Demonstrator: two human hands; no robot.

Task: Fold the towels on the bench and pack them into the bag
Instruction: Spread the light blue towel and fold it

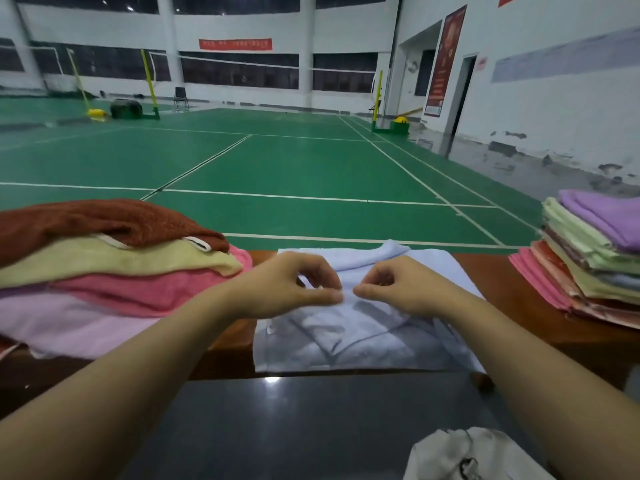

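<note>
- L hand [287,284] & R hand [398,285]: each pinches a fold of the pale blue towel [360,341], fingertips nearly meeting.
- Towel at bench [512,289] middle, over front edge.
- Unfolded heap [114,268] at left end; folded stack [588,258] at right end.
- White bag [464,455] on floor, near side.

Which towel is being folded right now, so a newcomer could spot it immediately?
Look at the brown bench facing the green court. Between the loose heap and the folded stack lies the pale blue towel. It alone is spread flat, its edge pinched by the left hand and right hand.
</note>
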